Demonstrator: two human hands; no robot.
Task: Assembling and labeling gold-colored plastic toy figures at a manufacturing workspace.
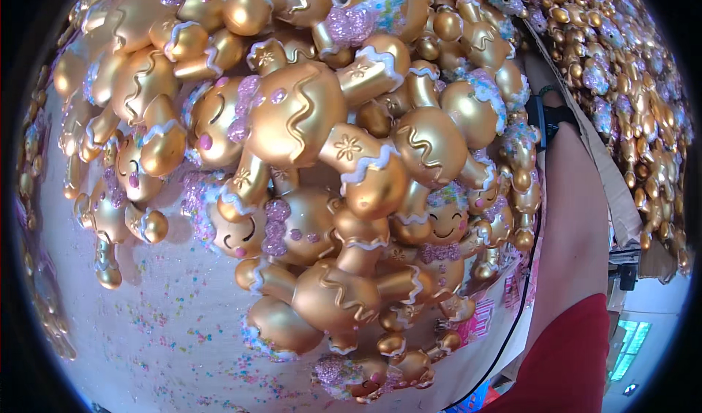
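Note:
My right forearm [574,223], in a red sleeve [570,362], reaches up along the right side. A dark watch [552,117] is on its wrist. Past the watch, my right hand goes into shadow between the heaped figures and a cardboard edge [596,142], and its fingers do not show. Beside this arm lies a big heap of gold gingerbread-man ornaments [296,113]. They have white wavy icing lines, pink cheeks, purple glitter bows and pastel beads on their heads. One ornament [336,292] lies face down at the near side of the heap. My left hand is out of view.
The heap rests on a pale white surface [161,296] strewn with tiny coloured beads. Beyond the cardboard, more gold ornaments [629,98] are massed at the right. A thin black cable [521,310] runs down beside my arm. Several stray ornaments line the left rim.

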